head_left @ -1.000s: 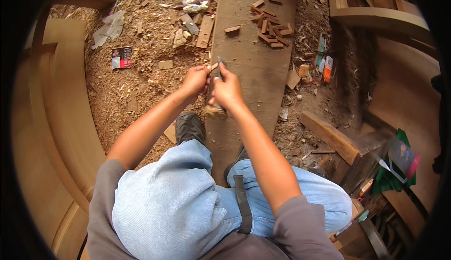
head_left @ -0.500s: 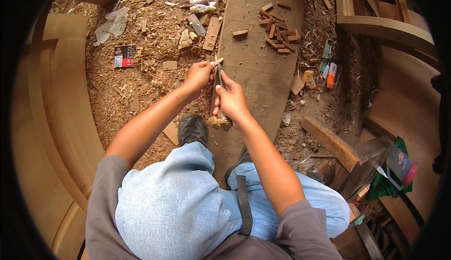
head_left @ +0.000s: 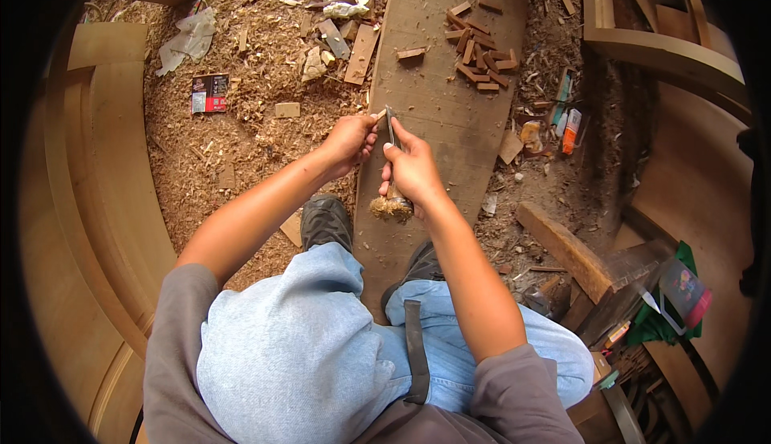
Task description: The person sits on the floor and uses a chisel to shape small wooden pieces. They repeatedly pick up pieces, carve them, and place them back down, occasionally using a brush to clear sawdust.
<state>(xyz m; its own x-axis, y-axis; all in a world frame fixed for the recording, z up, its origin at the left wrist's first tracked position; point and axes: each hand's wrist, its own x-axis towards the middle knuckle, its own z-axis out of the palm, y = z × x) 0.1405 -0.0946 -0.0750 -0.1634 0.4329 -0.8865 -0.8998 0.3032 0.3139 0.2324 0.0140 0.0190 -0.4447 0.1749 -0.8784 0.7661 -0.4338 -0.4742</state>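
Over the plank, my left hand (head_left: 351, 142) pinches a small pale strip of wood (head_left: 382, 114) between thumb and fingers. My right hand (head_left: 414, 168) is wrapped round a chisel (head_left: 392, 207), its blade pointing away from me and its frayed, fibrous butt end towards me. The index finger lies along the blade, whose tip is beside the wood strip; whether they touch I cannot tell. Farther up the wide wooden plank (head_left: 450, 139) lies a heap of short reddish-brown wood pieces (head_left: 482, 54), with one single piece (head_left: 411, 53) to its left.
Shavings and offcuts (head_left: 249, 139) cover the ground left of the plank, with a black and red packet (head_left: 210, 94) among them. An orange and white tube (head_left: 571, 132) lies to the right. Curved wooden frames (head_left: 104, 139) stand at the left, and a wooden beam (head_left: 566, 251) at the right.
Both hands have moved slightly right and towards me. The chisel blade is more upright in view, and its tip has shifted to the right side of the wood strip.
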